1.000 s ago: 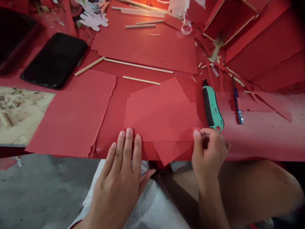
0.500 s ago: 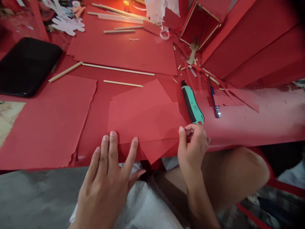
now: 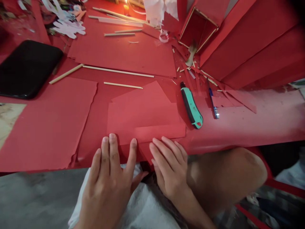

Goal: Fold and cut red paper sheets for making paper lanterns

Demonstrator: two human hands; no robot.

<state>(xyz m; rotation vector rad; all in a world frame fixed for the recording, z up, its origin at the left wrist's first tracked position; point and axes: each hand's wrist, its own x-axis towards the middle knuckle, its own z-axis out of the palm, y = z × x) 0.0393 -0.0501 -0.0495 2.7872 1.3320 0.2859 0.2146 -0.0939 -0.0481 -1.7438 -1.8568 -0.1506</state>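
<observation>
Several sheets of red paper [image 3: 143, 113] overlap at the table's front edge. Along the lower right of the top sheet lies a narrow red strip [image 3: 162, 131], which looks like a folded-over flap. My left hand [image 3: 107, 178] lies flat with fingers spread, its tips on the lower left edge of the sheets. My right hand [image 3: 170, 168] is open too, its fingers stretched out with the tips at the paper's lower edge just below the strip. Neither hand grips anything. To the right of the sheets is a green and black utility knife [image 3: 192, 106].
A black phone-like slab [image 3: 30, 68] lies at left, above a torn red sheet [image 3: 50, 124]. Thin wooden sticks [image 3: 122, 85] and a lit candle [image 3: 126, 9] are farther back. At right are a brush [image 3: 191, 54], a blue pen [image 3: 213, 101], paper scraps and a red box [image 3: 199, 27].
My right hand has let go of the paper's right corner and moved left, its fingers straightening. The narrow strip now shows along the lower right edge. My left hand stays nearly in place.
</observation>
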